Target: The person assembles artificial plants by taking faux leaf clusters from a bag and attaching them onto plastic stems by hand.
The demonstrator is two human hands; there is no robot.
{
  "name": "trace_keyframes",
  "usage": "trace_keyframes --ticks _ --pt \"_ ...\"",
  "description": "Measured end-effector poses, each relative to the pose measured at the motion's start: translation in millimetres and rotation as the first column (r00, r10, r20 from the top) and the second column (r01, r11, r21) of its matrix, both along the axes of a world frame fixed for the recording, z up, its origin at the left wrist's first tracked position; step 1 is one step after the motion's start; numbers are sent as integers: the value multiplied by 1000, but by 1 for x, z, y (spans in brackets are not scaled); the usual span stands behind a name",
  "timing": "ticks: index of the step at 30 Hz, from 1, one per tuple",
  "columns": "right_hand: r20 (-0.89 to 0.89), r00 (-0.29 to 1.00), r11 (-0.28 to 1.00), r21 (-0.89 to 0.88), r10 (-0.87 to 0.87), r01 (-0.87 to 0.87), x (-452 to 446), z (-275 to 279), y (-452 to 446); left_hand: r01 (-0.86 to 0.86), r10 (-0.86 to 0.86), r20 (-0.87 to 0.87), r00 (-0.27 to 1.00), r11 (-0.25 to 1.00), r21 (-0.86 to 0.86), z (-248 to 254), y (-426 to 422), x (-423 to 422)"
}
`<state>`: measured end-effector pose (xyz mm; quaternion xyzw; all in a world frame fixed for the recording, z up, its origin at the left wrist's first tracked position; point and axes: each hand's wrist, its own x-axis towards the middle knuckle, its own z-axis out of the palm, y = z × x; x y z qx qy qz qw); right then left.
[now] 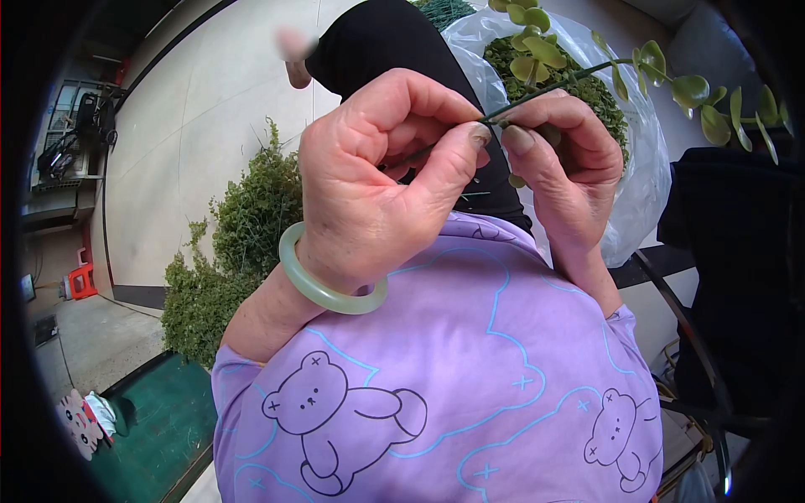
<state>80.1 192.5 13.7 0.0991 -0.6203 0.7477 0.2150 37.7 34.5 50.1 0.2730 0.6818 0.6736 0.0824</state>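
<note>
Because the stem (549,88) looks light but springy, I pinch its bare length with left fingers (457,159) and right fingers (541,163).

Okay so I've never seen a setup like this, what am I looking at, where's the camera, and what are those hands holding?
There's no robot here. This single picture comes from a camera worn on a person's head, looking forward and down, so the purple shirt is the wearer's own. The left hand, with a pale green bangle at its wrist, pinches a thin green stem with rounded leaves. The right hand is close beside it; exactly what its fingertips grip is hard to tell. Beyond the hands is a clear plastic bag with small-leaved greenery inside, and more bushy greenery lies on the pale floor.
</note>
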Motion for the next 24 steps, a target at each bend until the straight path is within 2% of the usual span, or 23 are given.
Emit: trace_keyframes --ticks 12,15,18,21,24 --pt "-13 1000 999 51 -13 14 -1 -2 -1 -15 14 -31 999 999 -49 -3 -1 -1" --pt "-132 989 983 165 -64 85 -5 -5 0 -45 34 -92 995 990 -132 -2 -1 -1" --pt "-334 934 935 274 -129 227 -11 -9 0 -91 54 -179 982 975 -203 -3 -1 0" --pt "-48 993 984 137 -111 117 -1 -4 -2 -108 53 -235 971 968 -228 -4 0 -1" --pt "97 994 998 -4 -54 55 0 -5 -3 -118 56 -242 969 961 -249 -4 -1 -1"
